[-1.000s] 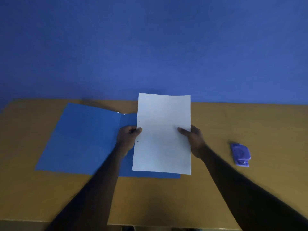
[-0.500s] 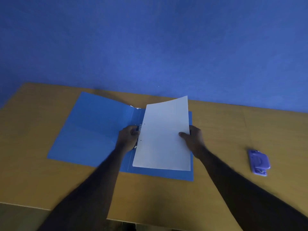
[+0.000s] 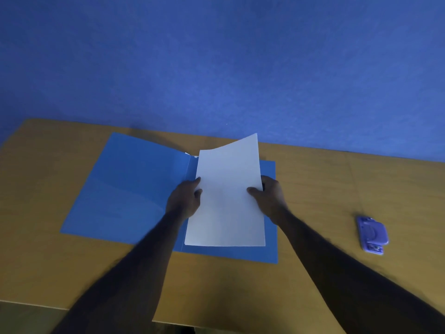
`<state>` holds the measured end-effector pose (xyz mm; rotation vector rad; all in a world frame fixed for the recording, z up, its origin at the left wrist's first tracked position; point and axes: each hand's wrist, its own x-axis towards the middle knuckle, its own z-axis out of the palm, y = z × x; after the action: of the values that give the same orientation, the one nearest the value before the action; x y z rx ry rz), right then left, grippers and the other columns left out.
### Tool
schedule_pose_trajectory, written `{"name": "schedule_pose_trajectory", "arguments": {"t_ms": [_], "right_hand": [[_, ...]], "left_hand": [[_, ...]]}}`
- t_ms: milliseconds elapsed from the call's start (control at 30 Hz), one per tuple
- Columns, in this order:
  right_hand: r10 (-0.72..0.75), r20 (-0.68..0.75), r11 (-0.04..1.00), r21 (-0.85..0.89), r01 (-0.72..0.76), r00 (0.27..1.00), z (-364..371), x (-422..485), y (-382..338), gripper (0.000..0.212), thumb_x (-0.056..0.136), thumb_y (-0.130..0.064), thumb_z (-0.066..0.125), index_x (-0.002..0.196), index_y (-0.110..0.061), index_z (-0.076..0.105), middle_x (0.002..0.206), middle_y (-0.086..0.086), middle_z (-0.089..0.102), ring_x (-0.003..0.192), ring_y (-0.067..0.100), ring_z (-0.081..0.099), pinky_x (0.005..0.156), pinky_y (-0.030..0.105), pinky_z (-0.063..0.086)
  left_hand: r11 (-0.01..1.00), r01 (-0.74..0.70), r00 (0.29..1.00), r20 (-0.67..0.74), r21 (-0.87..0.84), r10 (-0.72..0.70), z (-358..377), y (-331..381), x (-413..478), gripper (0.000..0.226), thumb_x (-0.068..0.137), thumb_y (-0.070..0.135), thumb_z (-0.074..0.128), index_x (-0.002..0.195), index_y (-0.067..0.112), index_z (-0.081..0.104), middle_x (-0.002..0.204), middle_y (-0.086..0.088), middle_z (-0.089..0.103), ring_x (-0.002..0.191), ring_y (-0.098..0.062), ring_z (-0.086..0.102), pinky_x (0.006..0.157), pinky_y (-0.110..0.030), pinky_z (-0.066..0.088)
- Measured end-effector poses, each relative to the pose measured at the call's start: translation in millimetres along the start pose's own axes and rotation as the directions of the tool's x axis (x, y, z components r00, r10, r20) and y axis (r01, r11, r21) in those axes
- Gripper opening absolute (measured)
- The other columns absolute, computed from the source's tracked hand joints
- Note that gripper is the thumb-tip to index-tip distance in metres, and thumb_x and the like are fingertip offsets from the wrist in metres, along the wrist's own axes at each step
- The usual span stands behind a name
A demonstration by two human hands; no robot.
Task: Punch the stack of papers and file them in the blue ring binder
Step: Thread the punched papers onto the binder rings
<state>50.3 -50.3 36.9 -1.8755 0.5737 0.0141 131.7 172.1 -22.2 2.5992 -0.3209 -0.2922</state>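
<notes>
The blue ring binder (image 3: 125,189) lies open and flat on the wooden table. A white stack of papers (image 3: 227,201) sits over its right half, its far right corner curling upward. My left hand (image 3: 185,201) grips the stack's left edge beside the binder's spine, hiding the rings. My right hand (image 3: 268,196) holds the right edge, thumb on top of the sheets. The punched holes are not visible now.
A purple hole punch (image 3: 372,235) lies on the table (image 3: 337,189) to the right, well apart from the binder. A blue wall rises behind the table. The table's near edge runs along the bottom of the view.
The paper stack has come down and left onto the binder's right half, covering the spine area; the punched holes and rings are hidden now. The camera view shifted slightly.
</notes>
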Motion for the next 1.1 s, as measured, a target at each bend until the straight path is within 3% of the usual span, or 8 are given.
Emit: {"name": "schedule_pose_trajectory", "arguments": {"t_ms": [467, 733, 800, 867, 933, 1033, 1100], "right_hand": [[-0.015, -0.010, 1.000, -0.024, 0.015, 1.000, -9, 1, -9, 0.017, 0.087, -0.008, 0.062, 0.103, -0.007, 0.067, 0.096, 0.003, 0.070, 0.081, 0.015, 0.068, 0.059, 0.025, 0.050], [0.024, -0.058, 0.998, -0.053, -0.027, 0.998, -11, 2, 1, 0.016, 0.083, -0.008, 0.060, 0.097, -0.007, 0.067, 0.092, 0.003, 0.071, 0.081, 0.019, 0.069, 0.065, 0.034, 0.057], [0.047, -0.068, 0.997, -0.059, -0.051, 0.997, -10, 2, 6, 0.016, 0.083, -0.008, 0.060, 0.098, -0.007, 0.066, 0.092, 0.003, 0.071, 0.081, 0.019, 0.069, 0.065, 0.035, 0.057], [0.060, -0.072, 0.996, -0.064, -0.065, 0.996, -10, 2, 11, 0.017, 0.083, -0.008, 0.059, 0.098, -0.008, 0.066, 0.093, 0.002, 0.070, 0.081, 0.019, 0.068, 0.061, 0.029, 0.055], [0.067, -0.074, 0.995, -0.066, -0.071, 0.995, -8, 2, 13, 0.018, 0.083, -0.009, 0.059, 0.100, -0.009, 0.066, 0.093, 0.002, 0.070, 0.082, 0.019, 0.068, 0.060, 0.028, 0.054], [0.072, -0.079, 0.995, -0.066, -0.077, 0.994, -4, 1, 14, 0.019, 0.082, -0.009, 0.059, 0.099, -0.009, 0.067, 0.093, 0.003, 0.071, 0.082, 0.019, 0.068, 0.064, 0.032, 0.057], [0.066, -0.075, 0.995, -0.065, -0.071, 0.995, -3, 0, 13, 0.019, 0.082, -0.009, 0.059, 0.099, -0.009, 0.067, 0.093, 0.003, 0.071, 0.082, 0.020, 0.069, 0.066, 0.035, 0.058]], "left_hand": [[0.992, 0.011, 0.999, 0.053, -0.122, -0.005, 14, -2, -2, 0.045, 0.100, 0.029, 0.042, 0.144, 0.020, 0.041, 0.141, -0.008, 0.051, 0.130, -0.026, 0.048, 0.106, -0.038, 0.040], [0.999, -0.022, 0.997, 0.078, 0.043, 0.018, 8, -3, -5, 0.052, 0.095, 0.037, 0.050, 0.144, 0.025, 0.039, 0.119, -0.009, 0.053, 0.114, -0.026, 0.052, 0.096, -0.043, 0.046], [1.000, -0.006, 0.999, 0.031, -0.013, 0.007, 4, -7, -10, 0.042, 0.091, 0.039, 0.057, 0.129, 0.022, 0.054, 0.105, -0.006, 0.057, 0.101, -0.023, 0.056, 0.087, -0.039, 0.049], [0.996, 0.007, 1.000, -0.013, -0.088, -0.009, 5, -15, -18, 0.024, 0.086, 0.040, 0.062, 0.093, 0.018, 0.066, 0.083, -0.001, 0.060, 0.080, -0.018, 0.059, 0.072, -0.035, 0.052], [0.986, 0.064, 0.998, 0.012, -0.153, -0.063, 7, -20, -25, 0.031, 0.085, 0.042, 0.062, 0.067, 0.016, 0.063, 0.065, 0.002, 0.061, 0.066, -0.013, 0.059, 0.063, -0.034, 0.052], [0.964, 0.138, 0.990, 0.043, -0.227, -0.132, 8, -20, -31, 0.046, 0.087, 0.038, 0.061, 0.058, 0.003, 0.054, 0.052, -0.001, 0.052, 0.053, -0.014, 0.050, 0.057, -0.028, 0.042], [0.956, 0.160, 0.987, 0.051, -0.245, -0.153, 6, -15, -31, 0.048, 0.088, 0.033, 0.061, 0.054, 0.006, 0.043, 0.049, -0.001, 0.042, 0.049, -0.012, 0.041, 0.052, -0.025, 0.033]]}}
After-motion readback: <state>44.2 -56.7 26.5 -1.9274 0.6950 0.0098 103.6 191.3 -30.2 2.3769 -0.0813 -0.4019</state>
